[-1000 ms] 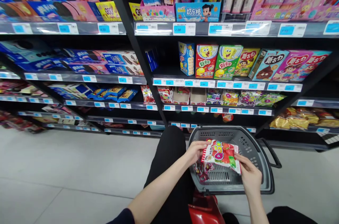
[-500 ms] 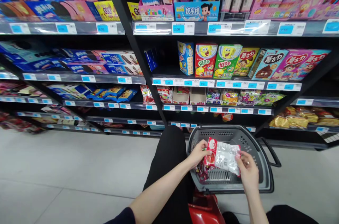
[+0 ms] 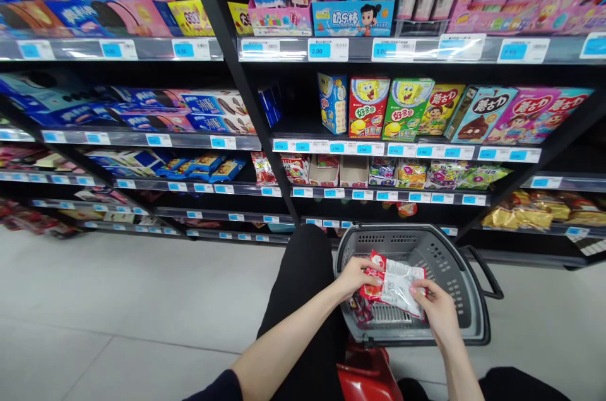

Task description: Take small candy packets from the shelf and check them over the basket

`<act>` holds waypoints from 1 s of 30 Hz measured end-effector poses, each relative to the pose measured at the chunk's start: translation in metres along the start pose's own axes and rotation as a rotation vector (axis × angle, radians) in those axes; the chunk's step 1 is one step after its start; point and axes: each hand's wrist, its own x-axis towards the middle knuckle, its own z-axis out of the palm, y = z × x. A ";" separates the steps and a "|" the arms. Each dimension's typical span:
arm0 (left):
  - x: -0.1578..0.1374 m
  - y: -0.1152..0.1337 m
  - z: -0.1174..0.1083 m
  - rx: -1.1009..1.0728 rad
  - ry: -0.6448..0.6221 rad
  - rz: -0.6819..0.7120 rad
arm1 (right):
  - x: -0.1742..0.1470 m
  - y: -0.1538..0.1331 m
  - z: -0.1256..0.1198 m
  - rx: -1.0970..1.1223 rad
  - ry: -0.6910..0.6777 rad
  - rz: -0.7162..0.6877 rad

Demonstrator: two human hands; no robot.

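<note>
Dark cloth forms a sleeve (image 3: 218, 387) at lower left; from it the bare left forearm slants up and rightward to the left hand (image 3: 358, 278), thumb and fingers gripping the packet (image 3: 400, 290) by its red end. The packet tilts over the grey basket (image 3: 475, 319), its right end held by the right hand (image 3: 436, 307), whose forearm rises steeply from below.

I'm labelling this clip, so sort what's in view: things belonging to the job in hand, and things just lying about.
Job in hand:
- red-and-white packet, held by left hand and right hand
- grey basket under it
- dark red packets inside, probably

Just lying about, on shelves:
- red cartoon box
- green cartoon box
- gold packs
</note>
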 end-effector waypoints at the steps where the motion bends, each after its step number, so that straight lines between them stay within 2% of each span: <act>1: 0.000 0.000 0.000 0.034 0.014 0.009 | 0.000 -0.001 0.000 -0.014 -0.007 -0.029; 4: -0.001 0.002 0.000 0.081 0.034 0.040 | 0.000 -0.002 0.002 -0.104 -0.081 -0.091; 6: -0.004 0.003 0.002 0.031 0.043 0.030 | -0.001 -0.001 0.006 -0.151 -0.122 -0.097; 11: -0.013 0.003 0.011 -0.452 -0.061 -0.216 | -0.003 0.006 0.022 0.023 -0.019 -0.035; 13: -0.014 0.000 0.013 -0.505 -0.071 -0.258 | -0.004 0.007 0.023 0.040 -0.013 -0.033; 16: -0.010 -0.003 0.013 -0.371 0.021 -0.240 | -0.004 0.004 0.018 -0.030 -0.089 -0.055; 19: -0.006 -0.003 0.011 -0.234 0.111 -0.130 | -0.002 0.001 0.011 -0.117 -0.128 -0.093; 21: -0.005 0.000 0.009 -0.166 0.120 -0.063 | -0.001 0.001 0.008 -0.164 -0.123 -0.122; 25: -0.006 0.006 0.003 -0.058 0.077 0.005 | 0.003 0.003 0.003 -0.201 -0.194 -0.162; 30: -0.009 0.008 -0.001 0.058 -0.082 0.021 | 0.002 0.004 0.003 -0.202 -0.237 -0.168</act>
